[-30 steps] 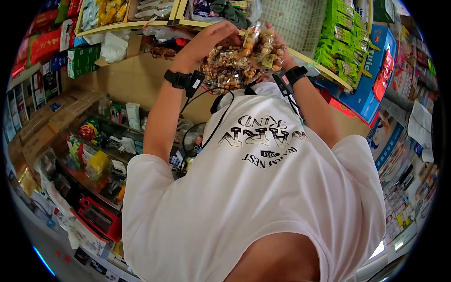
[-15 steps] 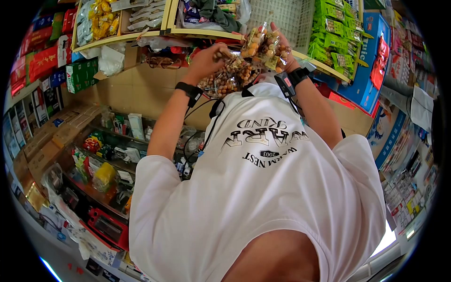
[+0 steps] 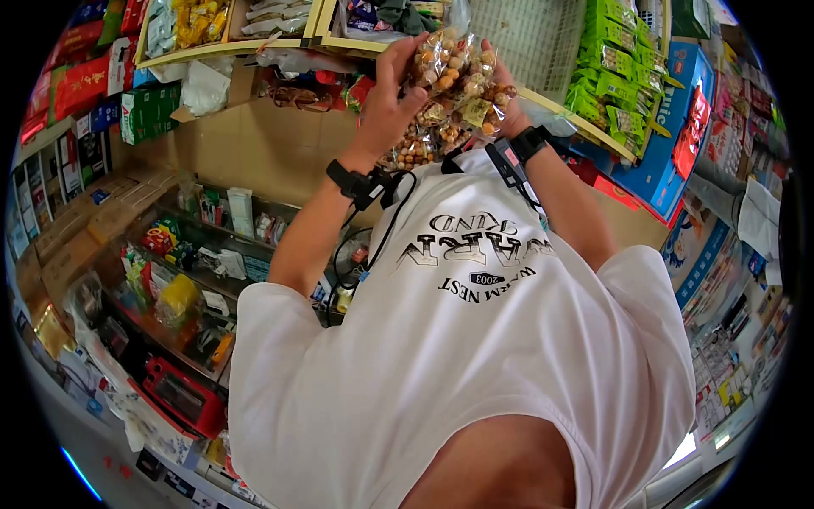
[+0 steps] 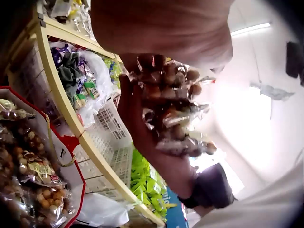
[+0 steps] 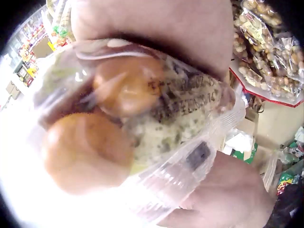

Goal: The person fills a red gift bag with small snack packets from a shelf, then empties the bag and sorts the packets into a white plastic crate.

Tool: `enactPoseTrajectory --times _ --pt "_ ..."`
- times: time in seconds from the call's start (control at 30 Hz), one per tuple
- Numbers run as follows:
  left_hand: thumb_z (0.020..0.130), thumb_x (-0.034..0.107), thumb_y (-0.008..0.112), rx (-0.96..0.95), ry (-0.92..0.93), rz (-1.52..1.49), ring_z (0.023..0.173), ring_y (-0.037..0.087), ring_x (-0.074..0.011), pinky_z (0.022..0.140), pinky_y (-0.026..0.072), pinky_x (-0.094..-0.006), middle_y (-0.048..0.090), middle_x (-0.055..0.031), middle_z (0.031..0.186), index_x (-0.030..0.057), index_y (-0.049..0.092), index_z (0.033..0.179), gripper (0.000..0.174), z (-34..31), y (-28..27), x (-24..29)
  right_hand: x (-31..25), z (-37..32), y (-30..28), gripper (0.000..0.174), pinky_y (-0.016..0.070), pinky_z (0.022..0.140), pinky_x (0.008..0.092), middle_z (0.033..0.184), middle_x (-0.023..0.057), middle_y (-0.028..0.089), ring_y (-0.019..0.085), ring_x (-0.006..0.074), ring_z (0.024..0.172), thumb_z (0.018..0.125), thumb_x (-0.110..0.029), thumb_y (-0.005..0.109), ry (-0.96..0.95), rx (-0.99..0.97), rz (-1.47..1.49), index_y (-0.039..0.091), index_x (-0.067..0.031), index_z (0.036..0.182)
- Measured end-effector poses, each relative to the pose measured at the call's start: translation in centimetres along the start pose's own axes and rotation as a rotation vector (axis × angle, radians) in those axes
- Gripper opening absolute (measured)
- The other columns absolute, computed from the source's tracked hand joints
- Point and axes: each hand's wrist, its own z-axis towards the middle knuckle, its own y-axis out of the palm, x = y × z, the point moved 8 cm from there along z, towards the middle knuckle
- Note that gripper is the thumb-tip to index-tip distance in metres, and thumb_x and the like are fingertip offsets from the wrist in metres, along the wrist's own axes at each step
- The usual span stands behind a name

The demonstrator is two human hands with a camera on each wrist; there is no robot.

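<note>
Both hands are together at the front of the shelf, around clear plastic packets of round brown snacks (image 3: 445, 64). My left hand (image 3: 392, 110) grips the bunch from the left, thumb on the near side and fingers at its far edge. On the other side my right hand (image 3: 509, 93) holds several packets stacked together, its palm mostly hidden behind them. In the right wrist view one packet (image 5: 90, 152) fills the middle, with printed dark characters on its film. Below the hands a red-edged bag (image 4: 78, 190) with a cord handle holds many more such packets (image 4: 47, 175).
A white lattice basket (image 3: 517, 42) stands on the yellow-edged shelf just beyond the hands. Green snack packets (image 3: 615, 76) lie right of it, a blue box (image 3: 678, 127) farther right. A glass display case (image 3: 170, 297) runs along the left. A black cable (image 3: 386, 229) hangs from the left wrist.
My left hand has moved from lower down, over the bagged packets, up to the bunch in my right hand, and grips there. The right hand stays in nearly the same place.
</note>
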Motion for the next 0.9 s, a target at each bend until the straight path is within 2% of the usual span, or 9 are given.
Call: enactPoseTrajectory --times 0.13,0.27,0.47,0.53,0.63,0.73,0.8,0.83,0.9 --pt "0.104 0.039 0.052 -0.091 -0.093 -0.052 0.137 0.044 -0.0234 0.114 0.0334 -0.0363 0.041 -0.0126 0.153 0.003 0.037 0.146 0.057 0.9 -1.5 1.2 -0.4 0.7 -2.5 0.067 0.0503 0.102 0.0458 0.135 0.0143 0.06 0.062 0.0285 0.117 0.098 -0.062 0.046 0.051 0.147 -0.115 0.053 -0.0092 0.139" --pt "0.107 0.036 0.043 -0.134 0.017 0.148 0.131 0.051 -0.0206 0.11 0.038 -0.0335 0.056 -0.0121 0.14 0.0035 0.054 0.136 0.045 2.6 -3.4 3.4 -0.2 0.8 0.3 0.07 0.0504 0.103 0.0486 0.137 0.0156 0.058 0.061 0.0295 0.12 0.097 -0.063 0.046 0.128 -0.037 0.009 0.05 -0.0086 0.142" --pt "0.105 0.037 0.047 0.149 -0.072 0.057 0.114 0.063 -0.022 0.094 0.0492 -0.0351 0.068 -0.0089 0.123 0.0043 0.063 0.125 0.041 0.4 -7.8 -3.5 -2.3 1.6 0.2 0.071 0.0538 0.1 0.0451 0.136 0.0187 0.059 0.062 0.0288 0.119 0.098 -0.061 0.048 0.012 0.119 -0.176 0.052 -0.0037 0.138" --pt "0.101 0.038 0.054 0.187 -0.581 0.502 0.106 0.065 -0.0233 0.087 0.0523 -0.0373 0.07 -0.0102 0.113 0.007 0.064 0.12 0.038 -3.0 -9.6 -10.8 -2.6 1.6 0.8 0.07 0.0551 0.098 0.0443 0.133 0.0183 0.061 0.064 0.0281 0.116 0.097 -0.061 0.048 0.054 0.019 -0.106 0.054 -0.0037 0.137" --pt "0.095 0.041 0.062 -0.149 -0.596 1.149 0.101 0.065 -0.027 0.086 0.0528 -0.0406 0.071 -0.0135 0.102 0.0054 0.065 0.114 0.041 -6.5 -7.7 -14.1 -2.8 1.7 1.7 0.069 0.0567 0.095 0.0432 0.13 0.0175 0.063 0.066 0.027 0.113 0.097 -0.061 0.049 0.056 0.002 -0.103 0.056 -0.0037 0.135" --pt "0.09 0.038 0.066 -0.244 -0.5 1.391 0.099 0.065 -0.0333 0.082 0.0539 -0.0425 0.069 -0.0193 0.106 -0.0002 0.063 0.104 0.041 -7.3 -5.6 -14.5 -3.4 1.7 0.6 0.066 0.0574 0.094 0.0417 0.127 0.0165 0.065 0.067 0.0265 0.11 0.098 -0.06 0.05 0.038 0.082 -0.158 0.058 -0.0042 0.133" --pt "0.089 0.039 0.067 -0.213 -0.317 1.497 0.1 0.065 -0.0327 0.079 0.054 -0.0435 0.071 -0.0177 0.098 0.0016 0.065 0.099 0.039 -6.8 -4.9 -14.5 -3.5 1.8 -0.1 0.09 0.0365 0.115 0.0506 0.156 0.0218 0.035 0.041 0.0378 0.14 0.095 -0.071 0.038 0.015 0.136 -0.271 0.028 -0.0034 0.155" --pt "0.088 0.04 0.068 -0.273 -0.406 1.529 0.099 0.065 -0.0328 0.082 0.0526 -0.0457 0.071 -0.0155 0.094 0.0021 0.067 0.102 0.04 -6.6 -4.8 -15.7 -3.4 1.6 0.1 0.09 0.0365 0.115 0.0506 0.156 0.0218 0.035 0.041 0.0378 0.14 0.095 -0.071 0.038 0.014 0.139 -0.275 0.028 -0.0034 0.155" --pt "0.087 0.041 0.068 -0.328 -0.494 1.556 0.098 0.065 -0.0329 0.085 0.0512 -0.0479 0.072 -0.0133 0.089 0.0025 0.069 0.104 0.043 -6.0 -4.9 -17.5 -2.7 0.9 0.3 0.059 0.0579 0.091 0.0413 0.123 0.0157 0.067 0.069 0.0251 0.105 0.099 -0.057 0.049 0.029 0.185 -0.155 0.062 -0.0062 0.127"
